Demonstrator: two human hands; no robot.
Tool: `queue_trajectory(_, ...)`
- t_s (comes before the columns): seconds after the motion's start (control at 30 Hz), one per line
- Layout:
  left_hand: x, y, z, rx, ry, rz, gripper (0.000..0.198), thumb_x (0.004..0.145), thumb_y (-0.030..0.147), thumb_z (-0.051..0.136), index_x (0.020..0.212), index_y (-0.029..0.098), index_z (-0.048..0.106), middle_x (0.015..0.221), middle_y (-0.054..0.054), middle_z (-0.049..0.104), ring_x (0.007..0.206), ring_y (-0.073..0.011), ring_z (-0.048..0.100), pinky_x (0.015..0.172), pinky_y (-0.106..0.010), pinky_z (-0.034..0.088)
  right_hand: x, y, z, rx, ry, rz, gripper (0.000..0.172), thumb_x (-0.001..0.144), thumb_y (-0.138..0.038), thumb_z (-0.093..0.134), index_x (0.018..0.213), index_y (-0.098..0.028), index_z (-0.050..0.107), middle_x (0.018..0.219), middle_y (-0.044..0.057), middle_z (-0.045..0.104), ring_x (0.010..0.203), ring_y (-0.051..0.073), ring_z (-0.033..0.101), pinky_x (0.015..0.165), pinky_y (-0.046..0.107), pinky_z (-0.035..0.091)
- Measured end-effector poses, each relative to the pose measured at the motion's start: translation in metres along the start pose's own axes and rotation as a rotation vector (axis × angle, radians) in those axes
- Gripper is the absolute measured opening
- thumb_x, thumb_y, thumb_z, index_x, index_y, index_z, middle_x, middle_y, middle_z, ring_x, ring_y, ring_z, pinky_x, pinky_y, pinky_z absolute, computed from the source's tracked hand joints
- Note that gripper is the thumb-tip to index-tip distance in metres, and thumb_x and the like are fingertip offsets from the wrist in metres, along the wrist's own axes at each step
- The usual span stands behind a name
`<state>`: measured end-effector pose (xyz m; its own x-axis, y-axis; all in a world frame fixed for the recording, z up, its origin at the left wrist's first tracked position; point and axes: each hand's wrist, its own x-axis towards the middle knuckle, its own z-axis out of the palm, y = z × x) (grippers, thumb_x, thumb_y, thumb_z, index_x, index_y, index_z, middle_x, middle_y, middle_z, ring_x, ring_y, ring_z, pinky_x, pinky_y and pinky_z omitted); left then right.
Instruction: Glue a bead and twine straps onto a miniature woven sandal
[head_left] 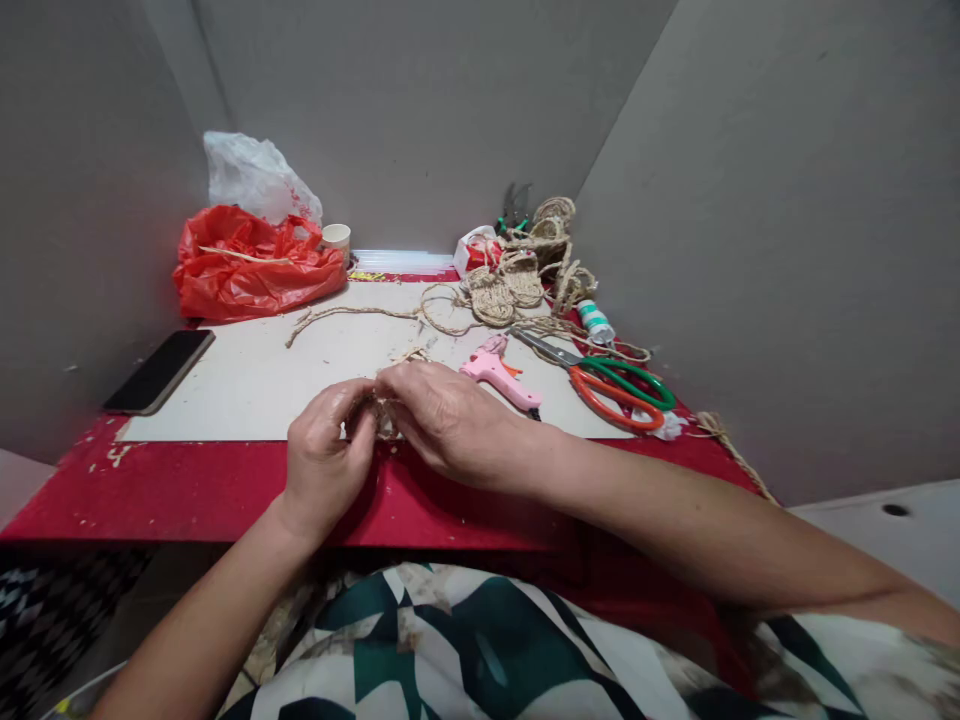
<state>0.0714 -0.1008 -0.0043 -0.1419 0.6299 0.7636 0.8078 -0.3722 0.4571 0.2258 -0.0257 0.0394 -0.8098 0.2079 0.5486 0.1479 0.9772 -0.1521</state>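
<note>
Hands, left hand and right hand, pinch a jute piece together

Both forearms are bare up to the picture's edge, with no sleeves showing. The left hand and right hand carry no gloves, and no rings or watch can be made out. Lower down lies a garment printed in dark green, white and beige angular patches

Pink glue gun beside green-and-orange scissors; phone at the desk edge, red plastic bag behind.
</note>
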Motion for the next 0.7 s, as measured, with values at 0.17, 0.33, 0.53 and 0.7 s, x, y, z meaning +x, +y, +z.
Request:
queue_trajectory(0.17,0.003,-0.002,-0.002,0.0,-0.008,-0.024,0.014,0.081,0.009,0.059,0.09,0.018,0.065,0.084,-0.001,0.071,0.077,-0.0131,0.066,0.073,-0.024,0.054,0.0,0.003,-0.015,0.09,-0.06,0.043,0.01,0.093,-0.016,0.039,0.102,-0.018,0.043,0.086,0.008,0.061,0.075,0.018,0.056,0.068,0.029,0.044)
queue_trajectory(0.33,-0.002,-0.011,-0.015,-0.03,0.004,0.031,0.019,0.08,0.005,0.06,0.092,0.018,0.065,0.089,-0.002,0.072,0.08,-0.0128,0.068,0.075,-0.024,0.055,-0.02,0.026,-0.044,-0.036,0.002,0.333,0.016,0.092,-0.026,0.047,0.106,-0.018,0.044,0.094,0.009,0.066,0.08,0.018,0.063,0.07,0.028,0.046)
queue_trajectory(0.53,-0.008,-0.021,-0.029,-0.083,-0.008,0.111,0.026,0.077,0.001,0.063,0.097,0.018,0.065,0.094,-0.004,0.072,0.085,-0.0137,0.069,0.079,-0.024,0.056,-0.052,0.057,-0.051,-0.464,-0.468,0.69,0.025,0.089,-0.038,0.052,0.094,-0.014,0.055,0.094,0.016,0.067,0.081,0.027,0.065,0.062,0.031,0.041)
queue_trajectory(0.7,-0.007,-0.02,-0.03,-0.11,-0.052,0.142,0.03,0.077,-0.002,0.062,0.099,0.018,0.065,0.098,-0.006,0.072,0.09,-0.0146,0.069,0.084,-0.026,0.056,-0.066,0.076,-0.036,-0.463,-0.412,0.67,0.029,0.091,-0.037,0.047,0.108,-0.015,0.052,0.103,0.015,0.065,0.082,0.024,0.065,0.058,0.028,0.038)
